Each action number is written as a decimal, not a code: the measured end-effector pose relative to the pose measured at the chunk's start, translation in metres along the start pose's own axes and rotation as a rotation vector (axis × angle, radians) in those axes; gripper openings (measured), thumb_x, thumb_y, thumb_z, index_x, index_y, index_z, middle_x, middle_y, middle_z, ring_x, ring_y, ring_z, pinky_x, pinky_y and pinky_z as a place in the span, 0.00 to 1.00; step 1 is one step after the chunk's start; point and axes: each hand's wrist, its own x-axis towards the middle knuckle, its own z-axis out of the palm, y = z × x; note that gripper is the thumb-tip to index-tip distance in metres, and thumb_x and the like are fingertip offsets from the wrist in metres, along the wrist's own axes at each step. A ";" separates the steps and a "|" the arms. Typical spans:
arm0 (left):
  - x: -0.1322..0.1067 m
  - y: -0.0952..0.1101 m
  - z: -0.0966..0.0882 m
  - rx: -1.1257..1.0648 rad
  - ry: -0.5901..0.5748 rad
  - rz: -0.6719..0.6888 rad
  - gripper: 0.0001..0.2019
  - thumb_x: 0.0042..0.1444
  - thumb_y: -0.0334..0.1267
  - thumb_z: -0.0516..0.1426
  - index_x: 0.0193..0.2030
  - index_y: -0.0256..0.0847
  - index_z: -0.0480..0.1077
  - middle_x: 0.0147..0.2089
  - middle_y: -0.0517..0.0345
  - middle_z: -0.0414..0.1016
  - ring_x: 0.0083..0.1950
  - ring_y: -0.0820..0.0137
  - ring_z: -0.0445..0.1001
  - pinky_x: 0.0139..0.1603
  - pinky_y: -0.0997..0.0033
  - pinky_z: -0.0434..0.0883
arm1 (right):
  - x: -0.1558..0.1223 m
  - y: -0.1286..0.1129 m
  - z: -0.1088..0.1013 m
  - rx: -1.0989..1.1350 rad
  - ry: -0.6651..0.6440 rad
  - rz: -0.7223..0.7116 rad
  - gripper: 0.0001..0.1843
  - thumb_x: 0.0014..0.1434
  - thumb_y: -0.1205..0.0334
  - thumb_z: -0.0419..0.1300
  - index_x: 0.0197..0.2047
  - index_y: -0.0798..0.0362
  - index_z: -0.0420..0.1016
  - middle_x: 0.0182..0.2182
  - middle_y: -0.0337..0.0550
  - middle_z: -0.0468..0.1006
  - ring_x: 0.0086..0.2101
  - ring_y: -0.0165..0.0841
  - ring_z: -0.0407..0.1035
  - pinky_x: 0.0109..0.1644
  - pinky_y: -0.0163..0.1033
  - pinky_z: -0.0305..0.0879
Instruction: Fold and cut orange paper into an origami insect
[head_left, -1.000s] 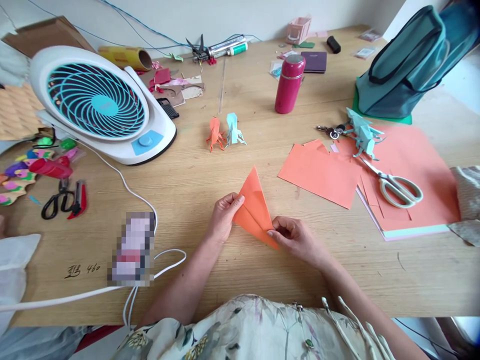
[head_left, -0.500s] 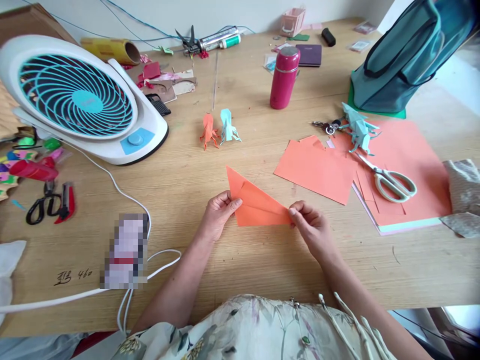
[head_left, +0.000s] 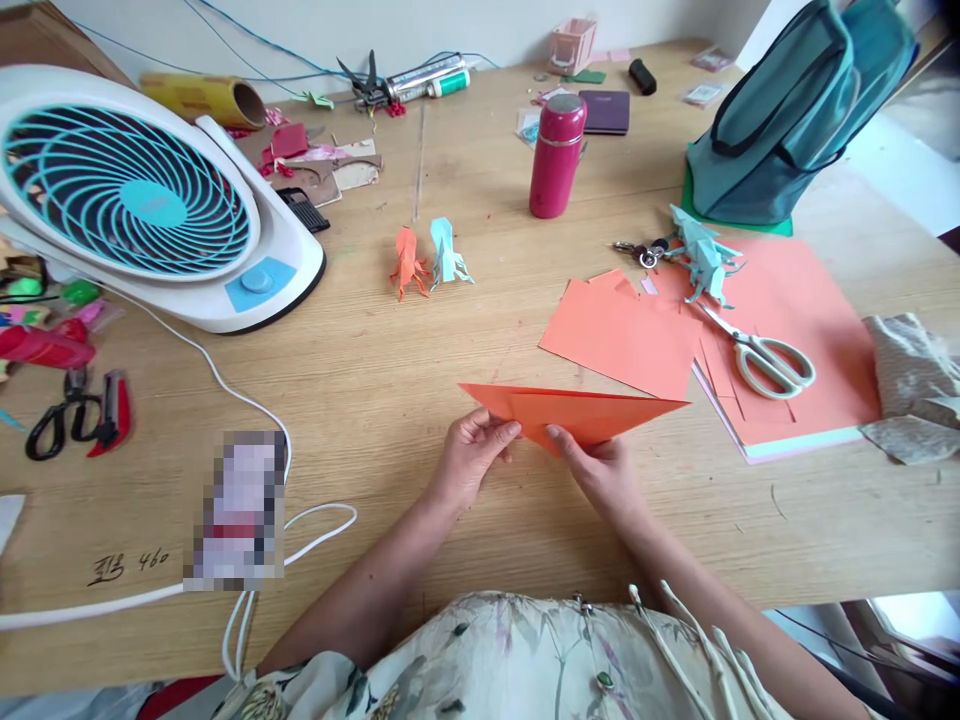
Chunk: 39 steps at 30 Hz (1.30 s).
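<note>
Pinching the folded orange paper (head_left: 600, 418) by its lower edges, the left hand (head_left: 472, 455) and right hand (head_left: 609, 475) probably steady its layers. Scissors (head_left: 750, 346) lie on orange sheets (head_left: 832, 340), seemingly for easy reach.

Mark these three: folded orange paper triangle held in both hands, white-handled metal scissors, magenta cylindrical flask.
Folded orange paper triangle (head_left: 581, 416): head view, middle of its near face.
White-handled metal scissors (head_left: 748, 348): head view, where the handles begin.
Magenta cylindrical flask (head_left: 555, 170): head view, mid-body.
</note>
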 end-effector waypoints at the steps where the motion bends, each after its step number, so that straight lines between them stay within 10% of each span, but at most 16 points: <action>1: 0.000 0.002 -0.002 0.053 0.029 0.055 0.15 0.48 0.45 0.70 0.37 0.38 0.74 0.38 0.57 0.75 0.34 0.73 0.71 0.27 0.78 0.67 | 0.001 0.001 -0.004 -0.021 0.046 -0.031 0.18 0.58 0.45 0.64 0.36 0.53 0.80 0.34 0.49 0.84 0.36 0.43 0.77 0.41 0.46 0.75; 6: -0.004 0.015 -0.015 0.613 0.368 0.680 0.21 0.54 0.37 0.67 0.53 0.45 0.66 0.50 0.54 0.68 0.42 0.72 0.71 0.36 0.75 0.71 | 0.008 0.004 -0.024 -0.347 0.269 -0.378 0.07 0.63 0.58 0.61 0.41 0.51 0.78 0.36 0.49 0.80 0.38 0.42 0.75 0.42 0.45 0.71; 12: -0.019 0.022 -0.010 1.040 -0.012 1.046 0.24 0.61 0.32 0.62 0.63 0.50 0.65 0.62 0.48 0.69 0.52 0.65 0.76 0.45 0.68 0.78 | 0.002 -0.002 -0.029 -0.856 0.140 -0.845 0.16 0.63 0.75 0.54 0.50 0.48 0.74 0.37 0.47 0.77 0.38 0.37 0.73 0.40 0.42 0.66; 26: -0.020 0.004 -0.052 0.785 -0.200 0.731 0.08 0.59 0.34 0.63 0.46 0.46 0.75 0.55 0.47 0.78 0.54 0.63 0.78 0.53 0.63 0.74 | -0.006 0.008 -0.051 -0.881 -0.255 -1.034 0.14 0.63 0.75 0.55 0.48 0.50 0.73 0.48 0.52 0.79 0.47 0.41 0.72 0.46 0.46 0.68; 34: -0.010 0.016 -0.041 0.261 -0.462 0.233 0.07 0.59 0.41 0.64 0.39 0.42 0.78 0.56 0.44 0.77 0.54 0.58 0.78 0.50 0.62 0.75 | 0.007 0.005 -0.051 -0.736 -0.279 -0.912 0.18 0.63 0.71 0.56 0.55 0.49 0.70 0.57 0.56 0.74 0.58 0.48 0.67 0.55 0.55 0.68; 39: -0.002 0.005 -0.024 0.166 -0.356 0.099 0.08 0.57 0.40 0.65 0.42 0.41 0.75 0.56 0.46 0.77 0.54 0.58 0.79 0.50 0.62 0.75 | 0.007 0.011 -0.058 -0.622 -0.238 -0.883 0.17 0.63 0.73 0.54 0.51 0.48 0.73 0.48 0.51 0.79 0.44 0.39 0.76 0.44 0.45 0.73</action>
